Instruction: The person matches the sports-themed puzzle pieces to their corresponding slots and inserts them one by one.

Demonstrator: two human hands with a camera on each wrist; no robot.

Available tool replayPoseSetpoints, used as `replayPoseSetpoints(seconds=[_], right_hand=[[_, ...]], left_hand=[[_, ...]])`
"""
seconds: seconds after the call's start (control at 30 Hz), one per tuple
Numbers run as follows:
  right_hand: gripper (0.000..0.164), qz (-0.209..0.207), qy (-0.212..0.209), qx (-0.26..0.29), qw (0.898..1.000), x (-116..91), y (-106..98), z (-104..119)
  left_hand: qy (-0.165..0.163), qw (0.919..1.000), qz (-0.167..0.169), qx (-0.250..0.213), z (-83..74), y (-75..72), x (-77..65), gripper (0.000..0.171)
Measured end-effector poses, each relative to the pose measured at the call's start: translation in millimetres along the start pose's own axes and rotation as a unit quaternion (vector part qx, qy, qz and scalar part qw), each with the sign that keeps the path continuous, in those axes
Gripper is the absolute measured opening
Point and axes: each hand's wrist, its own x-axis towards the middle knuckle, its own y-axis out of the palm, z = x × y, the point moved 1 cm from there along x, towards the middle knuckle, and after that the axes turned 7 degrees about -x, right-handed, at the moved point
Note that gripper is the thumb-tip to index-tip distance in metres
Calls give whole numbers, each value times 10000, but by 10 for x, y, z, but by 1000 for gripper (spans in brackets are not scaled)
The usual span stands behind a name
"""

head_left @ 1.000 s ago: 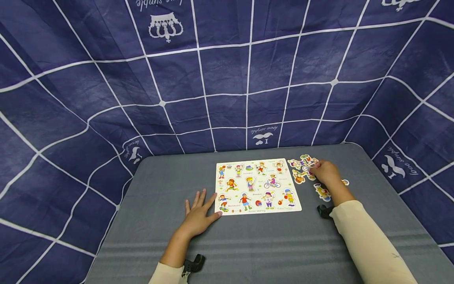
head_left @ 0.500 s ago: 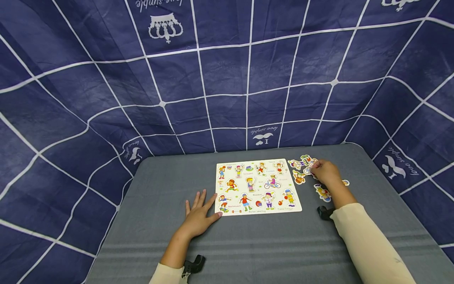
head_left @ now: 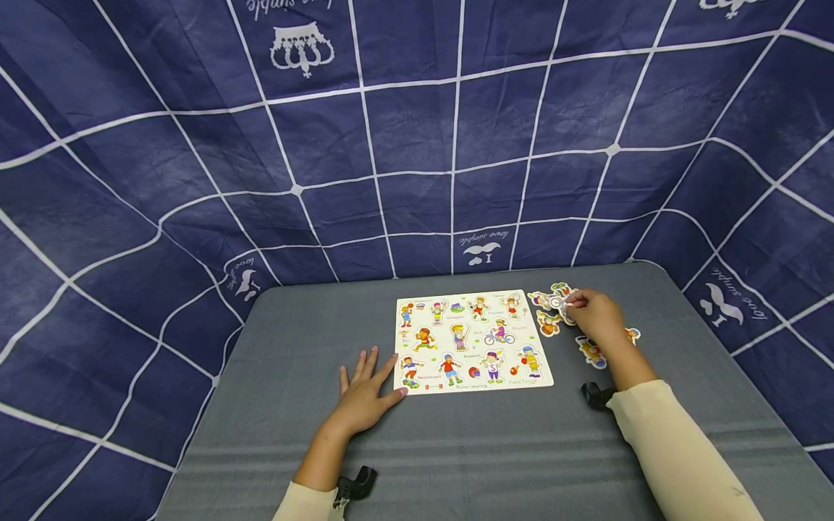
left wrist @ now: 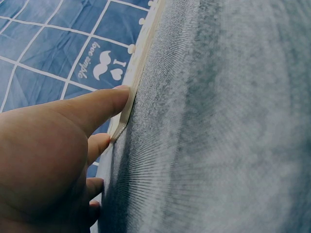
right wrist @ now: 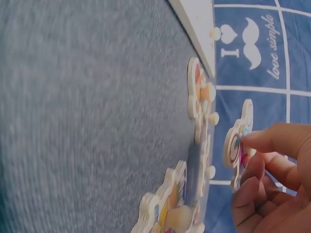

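Observation:
Spread out flat, my left hand [head_left: 361, 405] rests at the lower left corner of a pale wooden puzzle board [head_left: 470, 367] printed with children playing sports. In the left wrist view, its thumb [left wrist: 116, 99] presses the board's edge. My right hand [head_left: 596, 317] pinches a wooden puzzle piece [right wrist: 237, 141] with a wheel drawn on it, between thumb and fingers. This piece is raised above the other pieces in the right wrist view. Below and around that hand lie several loose knobbed pieces, among them one [head_left: 549, 324] right of the board and another [head_left: 591, 352] by the wrist.
A grey cloth [head_left: 456, 449] covers the table. Dark blue fabric [head_left: 417, 145] with white grid lines rises behind it and along both sides. Part of a further piece [head_left: 633, 334] shows just right of the right forearm.
My right hand has shifted slightly and lifted the wheeled puzzle piece from among the loose ones, a little to the left. My left hand stays at the board's corner.

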Motion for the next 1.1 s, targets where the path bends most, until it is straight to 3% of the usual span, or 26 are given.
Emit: replayPoseSetpoints(seconds=[0.47,0.9,1.1], right_hand=[[15,-253,-394,199,9987,-132,38,293],[17,456,-344,742,9956,-226,146,540],[15,308,-613,481,9965,-289,194,649]], left_hand=[[-5,10000,16,16,7,-5,3,72],[1,10000,19,44,19,-2,5,73],[8,10000,7,29,15,0,7,72]])
